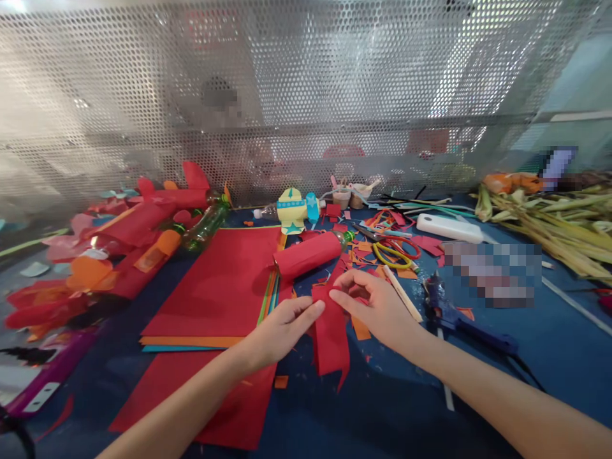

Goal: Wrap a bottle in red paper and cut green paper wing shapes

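Both hands pinch the upper end of a folded strip of red paper (331,341), which hangs down with a thin torn-looking tail at its lower right. My left hand (291,325) grips its left edge between thumb and finger. On the top right edge, my right hand (370,306) holds it with thumb and fingertips. Just beyond lies a bottle wrapped in red paper (308,255), its green neck pointing right. A stack of coloured paper sheets (205,287), red on top, is left of my left hand. Right of my right hand rests a blue glue gun (471,325).
Scissors with yellow and red handles (394,252) lie among paper scraps. Several paper-covered bottles (138,223) crowd the left. A yellow-and-blue decorated bottle (294,211) lies before the perforated metal screen (335,83). A white power strip (449,228) and dry husks (549,217) are right.
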Tool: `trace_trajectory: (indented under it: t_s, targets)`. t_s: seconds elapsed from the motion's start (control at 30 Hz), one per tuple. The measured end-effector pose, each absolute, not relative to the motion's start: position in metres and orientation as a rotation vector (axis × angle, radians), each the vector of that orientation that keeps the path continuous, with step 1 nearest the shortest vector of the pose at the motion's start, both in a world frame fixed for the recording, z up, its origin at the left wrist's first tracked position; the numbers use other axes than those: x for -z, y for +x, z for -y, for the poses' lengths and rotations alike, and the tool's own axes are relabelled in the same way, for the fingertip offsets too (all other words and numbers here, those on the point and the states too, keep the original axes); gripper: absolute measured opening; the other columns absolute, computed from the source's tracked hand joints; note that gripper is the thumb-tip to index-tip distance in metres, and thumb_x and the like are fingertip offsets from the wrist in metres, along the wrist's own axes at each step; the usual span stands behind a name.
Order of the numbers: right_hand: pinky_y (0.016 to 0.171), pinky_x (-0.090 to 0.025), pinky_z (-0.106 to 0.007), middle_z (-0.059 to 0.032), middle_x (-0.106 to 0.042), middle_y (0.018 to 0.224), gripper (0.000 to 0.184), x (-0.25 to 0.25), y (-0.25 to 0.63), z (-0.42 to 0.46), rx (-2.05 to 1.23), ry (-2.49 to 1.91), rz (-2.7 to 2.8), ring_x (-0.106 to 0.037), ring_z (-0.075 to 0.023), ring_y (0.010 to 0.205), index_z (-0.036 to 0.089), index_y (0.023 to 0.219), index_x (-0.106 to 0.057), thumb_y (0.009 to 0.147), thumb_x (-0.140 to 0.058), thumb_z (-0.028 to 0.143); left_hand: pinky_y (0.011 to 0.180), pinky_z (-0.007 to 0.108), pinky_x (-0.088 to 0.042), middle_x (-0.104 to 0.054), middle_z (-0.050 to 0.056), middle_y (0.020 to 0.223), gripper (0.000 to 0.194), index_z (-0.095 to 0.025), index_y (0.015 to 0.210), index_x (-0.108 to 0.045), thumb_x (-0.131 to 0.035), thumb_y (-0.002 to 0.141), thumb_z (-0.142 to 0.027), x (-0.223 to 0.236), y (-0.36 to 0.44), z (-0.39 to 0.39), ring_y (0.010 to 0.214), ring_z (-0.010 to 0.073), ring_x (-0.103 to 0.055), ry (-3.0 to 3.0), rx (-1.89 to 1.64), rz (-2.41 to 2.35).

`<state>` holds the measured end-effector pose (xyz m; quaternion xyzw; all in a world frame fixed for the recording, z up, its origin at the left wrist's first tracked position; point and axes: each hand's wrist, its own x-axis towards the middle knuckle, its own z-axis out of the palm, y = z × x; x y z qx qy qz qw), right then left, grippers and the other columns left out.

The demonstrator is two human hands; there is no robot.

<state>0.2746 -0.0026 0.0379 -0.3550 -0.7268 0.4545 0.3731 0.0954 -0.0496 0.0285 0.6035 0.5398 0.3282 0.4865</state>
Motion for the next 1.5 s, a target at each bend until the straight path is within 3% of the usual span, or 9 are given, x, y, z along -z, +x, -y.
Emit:
trace_trajectory:
  t_s: [0.43, 0.6, 0.73, 0.93, 1.1, 1.5]
  targets:
    - [0.057, -0.047, -0.022, 0.0001, -0.059, 0.075, 0.011, -0.039, 0.276, 0.007, -1.091, -0.893, 1.852, -0.057, -0.0123, 0.067, 0.02, 0.078, -0.054, 0.085, -0.053, 0.029, 0.07, 0.027, -0.049, -0.059, -0.001, 0.067, 0.043, -0.018, 0.073, -0.056, -0.049, 0.081, -0.06, -0.032, 0.1, 0.054, 0.072, 0.0175, -0.059, 1.336, -0.791, -1.296]
    - [0.05, -0.044, -0.02, 0.0014, -0.056, 0.072, 0.013, -0.039, 0.277, 0.006, -1.116, -0.899, 1.801, -0.055, -0.0111, 0.062, 0.021, 0.077, -0.052, 0.086, -0.054, 0.03, 0.084, 0.035, -0.049, -0.069, 0.004, 0.09, 0.039, -0.016, 0.09, -0.058, -0.066, 0.073, -0.05, -0.036, 0.104, 0.056, 0.091, 0.0225, -0.063, 1.256, -0.762, -1.07]
    - [0.05, -0.042, -0.02, 0.0013, -0.054, 0.072, 0.013, -0.039, 0.278, 0.005, -1.078, -0.892, 1.786, -0.054, -0.0111, 0.063, 0.02, 0.077, -0.051, 0.087, -0.053, 0.028, 0.091, 0.04, -0.047, -0.068, 0.008, 0.107, 0.053, -0.017, 0.108, -0.055, -0.077, 0.064, -0.035, -0.031, 0.109, 0.058, 0.103, 0.0258, -0.062, 1.178, -0.74, -1.032]
    - [0.051, -0.04, -0.022, 0.0033, -0.048, 0.066, 0.018, -0.04, 0.28, 0.0, -0.992, -0.856, 1.72, -0.048, -0.0101, 0.058, 0.021, 0.072, -0.047, 0.087, -0.052, 0.029, 0.09, 0.039, -0.047, -0.072, 0.008, 0.099, 0.029, -0.016, 0.092, -0.064, -0.063, 0.078, -0.04, -0.026, 0.111, 0.054, 0.097, 0.0258, -0.065, 1.267, -0.725, -1.1]
    - [0.044, -0.033, -0.022, 0.0049, -0.043, 0.061, 0.021, -0.04, 0.283, -0.008, -1.025, -0.916, 1.655, -0.041, -0.0091, 0.05, 0.021, 0.073, -0.046, 0.087, -0.052, 0.035, 0.084, 0.036, -0.05, -0.074, 0.006, 0.091, 0.023, -0.016, 0.084, -0.065, -0.066, 0.074, -0.037, -0.027, 0.109, 0.05, 0.091, 0.0243, -0.067, 1.283, -0.745, -1.151]
    - [0.054, -0.037, -0.026, 0.0039, -0.047, 0.069, 0.021, -0.035, 0.287, -0.019, -0.935, -0.957, 1.617, -0.048, -0.0111, 0.06, 0.022, 0.076, -0.047, 0.088, -0.051, 0.039, 0.079, 0.036, -0.055, -0.074, 0.007, 0.082, 0.027, -0.015, 0.075, -0.066, -0.072, 0.07, -0.041, -0.02, 0.104, 0.044, 0.086, 0.0239, -0.07, 1.212, -0.831, -1.17]
